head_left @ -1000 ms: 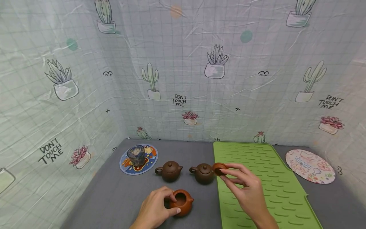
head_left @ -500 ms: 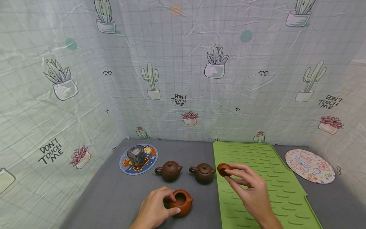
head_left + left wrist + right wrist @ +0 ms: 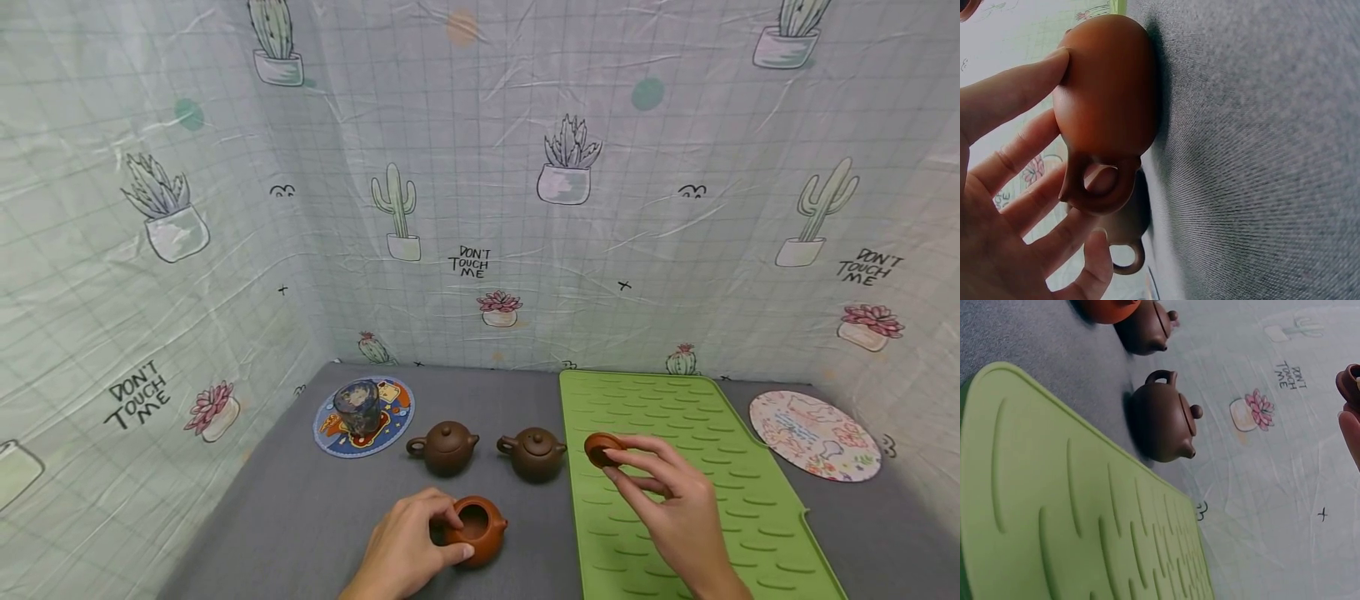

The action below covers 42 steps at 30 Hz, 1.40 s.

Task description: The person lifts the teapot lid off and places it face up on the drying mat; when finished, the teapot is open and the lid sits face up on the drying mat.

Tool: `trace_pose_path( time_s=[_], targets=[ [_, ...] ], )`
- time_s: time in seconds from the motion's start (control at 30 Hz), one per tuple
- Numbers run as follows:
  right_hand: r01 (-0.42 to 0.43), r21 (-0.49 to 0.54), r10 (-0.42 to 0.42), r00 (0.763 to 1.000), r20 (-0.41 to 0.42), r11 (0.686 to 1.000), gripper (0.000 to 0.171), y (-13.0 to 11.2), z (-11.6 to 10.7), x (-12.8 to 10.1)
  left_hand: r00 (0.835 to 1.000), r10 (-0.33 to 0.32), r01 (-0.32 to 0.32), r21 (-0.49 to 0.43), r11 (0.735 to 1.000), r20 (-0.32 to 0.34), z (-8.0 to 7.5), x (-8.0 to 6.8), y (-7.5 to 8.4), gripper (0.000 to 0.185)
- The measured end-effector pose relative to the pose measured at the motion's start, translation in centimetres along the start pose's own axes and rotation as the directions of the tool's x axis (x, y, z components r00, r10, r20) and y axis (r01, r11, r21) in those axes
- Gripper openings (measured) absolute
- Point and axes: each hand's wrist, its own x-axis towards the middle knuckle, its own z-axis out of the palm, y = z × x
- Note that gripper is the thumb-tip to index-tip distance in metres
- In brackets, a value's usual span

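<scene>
Terracotta-orange clay is filling your left hand (image 3: 408,546) in the head view: your fingers (image 3: 450,515) and thumb are curling round the open orange teapot (image 3: 474,528), which is sitting lidless on the grey counter (image 3: 300,517) with its spout pointing away from your palm. Your right hand (image 3: 667,508) is hovering over the green mat (image 3: 720,475), thumb and fingertips pinching the small orange lid (image 3: 602,448), which is sticking out just beyond your fingertips on their far left side. Beyond your left fingers, two dark brown teapots are standing with lids on: the left brown teapot (image 3: 444,447) and the right brown teapot (image 3: 534,453), the latter just left of the pinched lid. Farther off, past the left brown teapot, a dark cup (image 3: 357,407) is resting on a colourful coaster (image 3: 392,421). Well to the right of your right hand a pale round mat (image 3: 813,435) is lying on the counter.

Through the left wrist camera, your thumb is pressing the orange teapot's side while your fingers are lying against its handle; the pot is touching the counter.

Through the right wrist camera, only a fingertip and the lid's edge are showing at the right border, with the right brown teapot standing on the counter just beside the mat's edge.
</scene>
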Motion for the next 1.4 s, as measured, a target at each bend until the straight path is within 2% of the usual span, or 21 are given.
trace_pose_path(
  time_s=[0.37,0.6,0.7,0.93,1.07,1.4],
  targets=[
    [0.01,-0.03,-0.011,1.0,-0.028,1.0,0.039,0.6,-0.2,-0.7,1.0,-0.005,0.005,-0.006,1.0,0.003,0.0,0.0,0.0,0.025],
    [-0.01,-0.04,0.01,1.0,-0.016,0.999,0.038,0.8,-0.4,-0.8,1.0,-0.015,0.015,-0.01,1.0,0.023,-0.1,0.1,-0.1,0.025],
    [0.009,-0.046,-0.01,1.0,-0.017,0.999,0.039,1.0,-0.5,-0.9,0.999,-0.02,0.02,-0.017,1.0,0.03,-0.1,0.2,-0.1,0.025],
    [-0.015,-0.042,0.014,1.0,-0.02,0.999,0.039,0.9,-0.6,-1.1,1.0,-0.019,0.019,-0.012,1.0,0.018,-0.1,0.1,0.0,0.025],
    [0.001,-0.049,-0.002,1.0,-0.024,0.999,0.039,0.9,-0.6,-1.1,1.0,-0.018,0.018,-0.005,1.0,0.004,0.0,0.0,0.0,0.025],
    [-0.017,-0.092,0.019,1.0,0.017,0.996,0.04,1.4,-0.8,-1.5,1.0,-0.006,0.006,-0.007,1.0,-0.001,0.0,0.1,0.0,0.025]
  ],
)
